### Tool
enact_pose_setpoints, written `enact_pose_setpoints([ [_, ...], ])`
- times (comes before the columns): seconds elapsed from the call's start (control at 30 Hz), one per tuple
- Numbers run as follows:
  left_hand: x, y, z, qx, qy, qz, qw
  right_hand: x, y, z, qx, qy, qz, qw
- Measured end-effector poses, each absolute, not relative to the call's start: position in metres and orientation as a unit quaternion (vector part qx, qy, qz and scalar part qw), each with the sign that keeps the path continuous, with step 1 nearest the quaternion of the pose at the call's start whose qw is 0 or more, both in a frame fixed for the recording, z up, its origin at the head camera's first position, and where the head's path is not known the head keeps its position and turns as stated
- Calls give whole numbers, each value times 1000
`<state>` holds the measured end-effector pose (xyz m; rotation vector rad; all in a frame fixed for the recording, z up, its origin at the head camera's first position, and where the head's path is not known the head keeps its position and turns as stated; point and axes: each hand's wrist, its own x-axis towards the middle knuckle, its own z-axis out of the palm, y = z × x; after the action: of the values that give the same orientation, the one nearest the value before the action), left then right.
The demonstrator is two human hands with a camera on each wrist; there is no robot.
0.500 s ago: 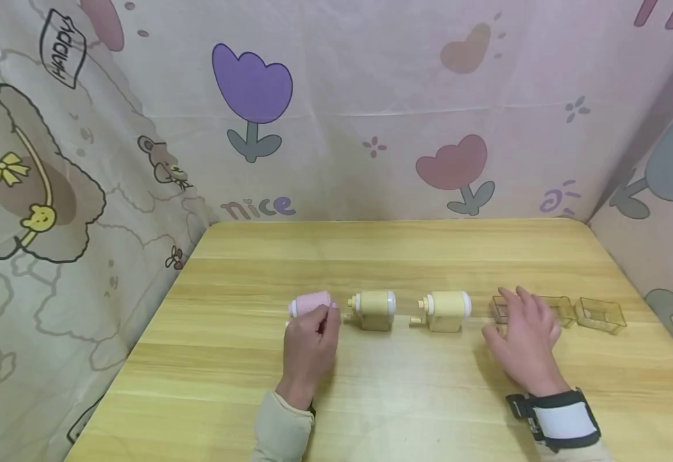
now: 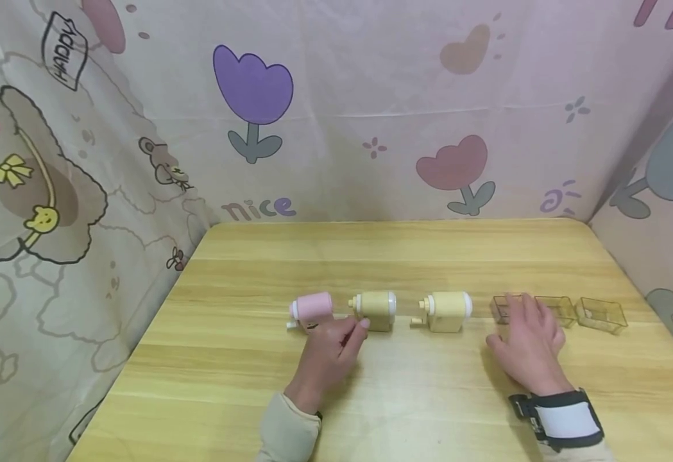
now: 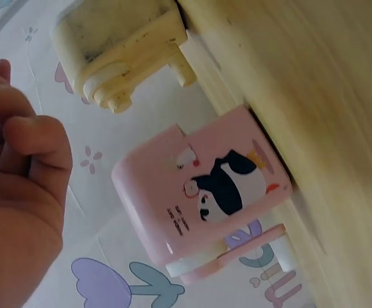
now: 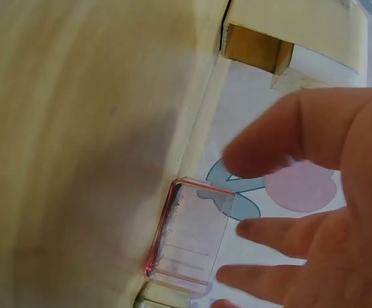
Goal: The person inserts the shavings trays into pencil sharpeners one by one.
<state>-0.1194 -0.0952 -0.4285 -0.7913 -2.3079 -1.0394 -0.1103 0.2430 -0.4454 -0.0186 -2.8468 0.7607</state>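
My left hand is just in front of the pink crank pencil sharpener and the middle yellow pencil sharpener. Its fingers are curled, with nothing between them in the left wrist view. That view shows a panda picture on the pink sharpener's side. My right hand hovers with spread fingers over clear plastic shavings drawers. One drawer with reddish edges lies near its fingertips in the right wrist view; a yellowish drawer sits farther right.
Another yellow pencil sharpener stands between the hands, its drawer slot hollow in the right wrist view. The sharpeners and drawers form a row across the wooden table. Printed cloth hangs behind and at the sides.
My left hand has moved right, from the pink sharpener toward the middle yellow one, uncovering more of the pink one. My right hand has dipped slightly over the drawers.
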Motion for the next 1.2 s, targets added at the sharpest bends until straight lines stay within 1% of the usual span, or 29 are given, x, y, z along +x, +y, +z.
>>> enact_pose_setpoints([
  [0.2, -117, -90, -431, -300, -844, -376, 239, -110, 244, -445, -16, -964, 257, 68],
  [0.4, -116, -89, -432, -295, -847, -377, 231, -110, 245, -446, -26, -963, 262, 59],
  [0.93, -117, -91, -433, -292, -854, -366, 225, -111, 247, -445, -56, -965, 246, 76],
  [1.2, -116, -90, -432, -293, -854, -370, 220, -111, 246, -445, -51, -964, 246, 92],
])
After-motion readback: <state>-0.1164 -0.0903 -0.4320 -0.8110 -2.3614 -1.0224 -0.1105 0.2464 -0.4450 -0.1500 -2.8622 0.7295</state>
